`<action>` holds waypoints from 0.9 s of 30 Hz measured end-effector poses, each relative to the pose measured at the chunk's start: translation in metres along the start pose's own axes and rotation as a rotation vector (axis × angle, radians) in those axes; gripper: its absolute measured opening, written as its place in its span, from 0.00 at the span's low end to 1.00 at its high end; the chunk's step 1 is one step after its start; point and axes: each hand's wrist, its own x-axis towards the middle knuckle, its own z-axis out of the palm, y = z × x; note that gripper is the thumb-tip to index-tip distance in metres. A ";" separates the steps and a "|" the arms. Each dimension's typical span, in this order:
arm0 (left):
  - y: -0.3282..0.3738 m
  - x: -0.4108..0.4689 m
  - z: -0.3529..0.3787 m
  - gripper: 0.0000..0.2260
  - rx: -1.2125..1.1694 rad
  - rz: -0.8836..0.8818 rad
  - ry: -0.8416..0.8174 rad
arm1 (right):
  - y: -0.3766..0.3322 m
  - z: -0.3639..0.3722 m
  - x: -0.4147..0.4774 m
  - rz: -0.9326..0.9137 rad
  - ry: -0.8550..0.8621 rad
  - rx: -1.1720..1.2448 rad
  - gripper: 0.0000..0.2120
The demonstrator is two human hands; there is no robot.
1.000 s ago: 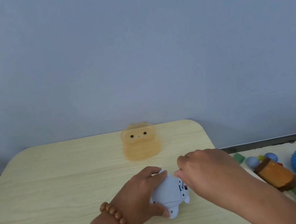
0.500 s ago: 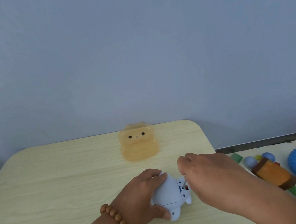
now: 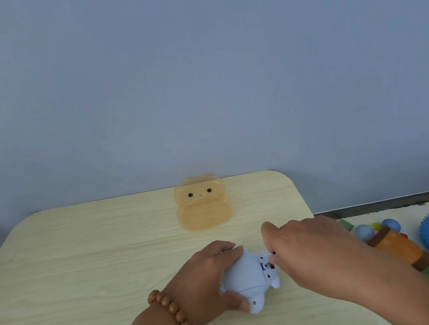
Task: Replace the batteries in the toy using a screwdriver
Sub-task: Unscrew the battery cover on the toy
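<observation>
Left hand (image 3: 209, 282) clamped around pale blue toy (image 3: 248, 275) lying on the wood surface (image 3: 84, 265), right hand (image 3: 304, 249) with fingertips pinched at the toy's underside, tool not discernible; translucent orange bear-faced case (image 3: 203, 204) sits further back, well apart.

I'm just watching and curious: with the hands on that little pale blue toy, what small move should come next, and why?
Probably a small twist of the right hand, whose fingertips are pinched at the opening on the toy where something red shows. The tool itself is hidden, so I can't confirm it is seated. The left hand grips the toy against the table, so it looks steady enough to turn.
</observation>
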 end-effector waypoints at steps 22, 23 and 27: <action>0.009 0.003 -0.002 0.39 0.028 0.011 -0.016 | 0.003 -0.013 -0.004 -0.001 -0.067 0.063 0.05; 0.009 0.003 -0.003 0.39 0.023 0.011 -0.017 | 0.003 -0.012 -0.003 0.001 -0.056 0.042 0.06; 0.011 0.003 -0.003 0.39 0.025 0.018 -0.021 | 0.003 -0.011 0.002 0.025 -0.068 -0.002 0.20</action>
